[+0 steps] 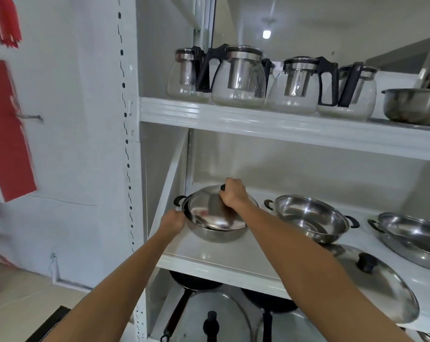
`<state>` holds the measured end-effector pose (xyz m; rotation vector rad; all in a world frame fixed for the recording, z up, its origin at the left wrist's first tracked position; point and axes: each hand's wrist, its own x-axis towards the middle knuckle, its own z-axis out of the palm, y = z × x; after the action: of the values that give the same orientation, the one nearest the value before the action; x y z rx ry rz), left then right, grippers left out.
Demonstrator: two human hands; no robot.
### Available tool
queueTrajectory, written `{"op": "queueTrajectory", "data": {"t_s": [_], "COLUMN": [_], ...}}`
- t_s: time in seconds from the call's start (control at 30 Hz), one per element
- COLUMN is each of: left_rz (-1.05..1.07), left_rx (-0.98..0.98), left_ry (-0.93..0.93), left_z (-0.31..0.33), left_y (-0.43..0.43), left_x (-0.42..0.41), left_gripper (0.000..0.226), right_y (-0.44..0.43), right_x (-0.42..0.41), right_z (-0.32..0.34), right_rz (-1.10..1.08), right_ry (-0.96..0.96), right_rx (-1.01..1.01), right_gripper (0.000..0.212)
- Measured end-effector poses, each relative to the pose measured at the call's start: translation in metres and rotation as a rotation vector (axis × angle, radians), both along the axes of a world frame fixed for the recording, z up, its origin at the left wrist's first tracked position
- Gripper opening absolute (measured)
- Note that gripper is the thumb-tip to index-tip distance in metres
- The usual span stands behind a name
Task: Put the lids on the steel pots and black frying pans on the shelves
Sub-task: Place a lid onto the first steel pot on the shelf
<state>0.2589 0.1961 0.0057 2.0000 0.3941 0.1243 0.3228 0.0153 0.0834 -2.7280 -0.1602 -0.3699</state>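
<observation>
Leftmost pot point(216, 232): a steel pot near the left end of the middle shelf point(224, 260), towards its front edge; a black side handle shows at its left rim. What is inside it is hidden by the lid.
Lid on it point(214, 211): a steel lid lies across the pot's mouth, tilted, its near edge dipped inside the rim and its far edge raised.
Second pot point(310, 218): just beside the first, to its right on the same shelf, open, nothing in it, black handles at both sides.
Third pot point(411, 238): further right, open, cut off by the picture's right edge.
Loose lid point(379, 282): steel with a black knob, lying flat at the front edge of the middle shelf, before the second and third pots.
Top shelf point(258, 119): a row of glass teapots point(238, 77) with steel strainers inside and black handles; a steel bowl point(414, 104) at the right end.
Bottom shelf: two black frying pans point(196, 282), handles pointing forward, and steel lids point(216, 317) lying in front of them.
Left hand point(173, 222): arm stretched forward, fingers closed on the first pot's left rim, just under the handle.
Right hand point(233, 193): arm stretched forward over the shelf's front edge, fingers curled shut around the tilted lid's black knob, which barely shows.
</observation>
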Motion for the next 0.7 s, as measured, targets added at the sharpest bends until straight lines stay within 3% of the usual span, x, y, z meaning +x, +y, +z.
{"op": "queueTrajectory", "data": {"t_s": [0.7], "left_rz": [-0.050], "left_rx": [-0.107], "left_ry": [-0.010], "left_z": [-0.001], "left_y": [0.000], "left_x": [0.047], "left_gripper": [0.030], "right_y": [0.012], "right_x": [0.021], "right_z": [-0.021], "right_rz": [-0.003], "right_ry": [-0.002], "right_rx": [0.108], "right_gripper": [0.025]}}
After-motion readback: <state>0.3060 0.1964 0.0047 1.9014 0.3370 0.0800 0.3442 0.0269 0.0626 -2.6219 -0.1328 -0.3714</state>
